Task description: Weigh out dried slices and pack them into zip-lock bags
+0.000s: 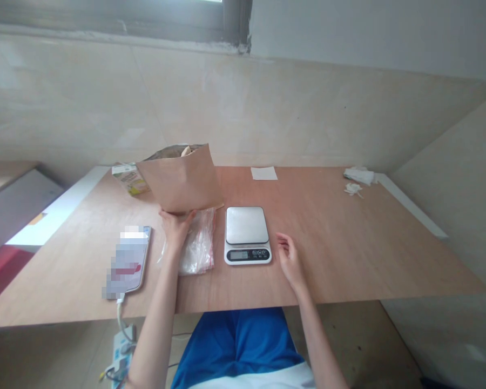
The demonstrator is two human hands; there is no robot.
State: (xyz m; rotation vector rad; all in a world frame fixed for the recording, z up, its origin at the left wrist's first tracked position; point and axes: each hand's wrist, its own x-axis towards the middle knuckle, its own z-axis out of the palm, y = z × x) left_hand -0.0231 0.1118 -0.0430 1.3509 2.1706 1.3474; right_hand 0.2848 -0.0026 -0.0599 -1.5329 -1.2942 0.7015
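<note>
My left hand (176,226) is over a stack of clear zip plastic bags (198,246), its thumb and fingers apart. Its fingertips reach the lower front edge of a brown paper bag (182,181), but whether they press on it I cannot tell. The paper bag stands with its top open, and something pale shows inside. To the right of the plastic bags sits a white kitchen scale (247,232) with a bare steel plate and a lit display. Just right of the scale, my right hand (287,256) rests with loosely bent fingers and nothing visible in it.
A small carton (130,179) leans beside the paper bag. A phone (129,265) on a charging cable lies at the left, above a power strip (122,346). White paper (264,173) lies at the back. Tissue packs (360,175) and a crumpled tissue (352,188) are far right.
</note>
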